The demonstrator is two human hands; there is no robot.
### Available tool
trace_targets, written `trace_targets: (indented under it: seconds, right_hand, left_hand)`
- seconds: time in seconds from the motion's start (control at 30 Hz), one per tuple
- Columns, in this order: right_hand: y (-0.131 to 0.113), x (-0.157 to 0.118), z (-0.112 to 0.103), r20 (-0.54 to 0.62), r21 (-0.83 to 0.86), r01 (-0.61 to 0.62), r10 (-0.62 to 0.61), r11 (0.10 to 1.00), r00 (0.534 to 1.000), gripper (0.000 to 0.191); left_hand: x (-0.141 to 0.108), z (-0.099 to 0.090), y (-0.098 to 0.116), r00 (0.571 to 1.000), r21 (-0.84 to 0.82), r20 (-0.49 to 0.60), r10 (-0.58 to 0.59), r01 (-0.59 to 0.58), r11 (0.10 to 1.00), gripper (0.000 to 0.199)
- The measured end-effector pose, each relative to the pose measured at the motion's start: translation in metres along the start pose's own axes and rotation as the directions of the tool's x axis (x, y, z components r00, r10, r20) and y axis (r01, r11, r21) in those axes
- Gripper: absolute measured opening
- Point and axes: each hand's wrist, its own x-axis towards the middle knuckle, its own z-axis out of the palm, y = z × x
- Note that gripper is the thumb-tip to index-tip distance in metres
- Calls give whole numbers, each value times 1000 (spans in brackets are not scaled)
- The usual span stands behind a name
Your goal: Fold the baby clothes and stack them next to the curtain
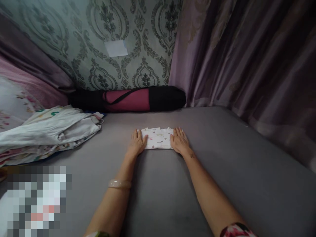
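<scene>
A small folded white cloth (159, 140) with a sparse coloured print lies flat on the grey bed surface (158, 184). Its exact kind, garment or plain cloth, I cannot make out. My left hand (138, 141) rests flat on its left end, fingers stretched away from me and thumb turned inward. On the right end lies my right hand (179, 141), also flat with its fingers extended. Both palms press on the cloth without gripping it, and they cover its two ends. A pale bangle (119, 183) circles my left forearm.
A pile of folded clothes (54, 131) lies to the left. Against the patterned wall rests a long black and dark-pink bag (133, 99). Purple curtains (222, 59) hang along the right side. A blurred-out patch covers the lower left corner.
</scene>
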Motion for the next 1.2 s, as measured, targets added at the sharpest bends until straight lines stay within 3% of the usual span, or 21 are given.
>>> trace_targets:
  seconds: [0.17,0.33,0.67,0.77,0.87,0.97,1.07,1.2]
  right_hand:
    - [4,2,-4,36,60,2,-5,998,999,59]
    - [12,4,-5,-20,48,-71,72,996,997,60]
    - [18,6,-2,26,11,-85,85,996,996,61]
    - [7,3,-11,-28,-4,-90,89,996,996,60]
    - [-11,-2,-17,-66,-21,27,-28,999,997,59]
    - [-24,-6,-15,-15,-10,107,-107,994,994,57]
    - [-25,-7,-8,51,-2,75,-75,997,996,57]
    - [-17,-7,-6,93,-2,60,-60,998,994,56]
  left_hand:
    - [5,5,-7,1000,-48,-22,9,-10,999,69]
    - [9,7,-14,998,-92,-62,-28,22,995,68]
    - [7,4,-15,999,-96,10,-39,40,995,70]
    - [1,-6,-4,995,-22,-100,-21,19,1000,67]
    - [-6,-12,13,978,68,-173,118,-108,992,65]
    - [-11,-10,25,984,74,-54,169,-165,984,65]
    - [-13,-7,28,993,46,45,111,-113,993,65]
    - [-9,-9,25,991,-6,101,93,-92,996,64]
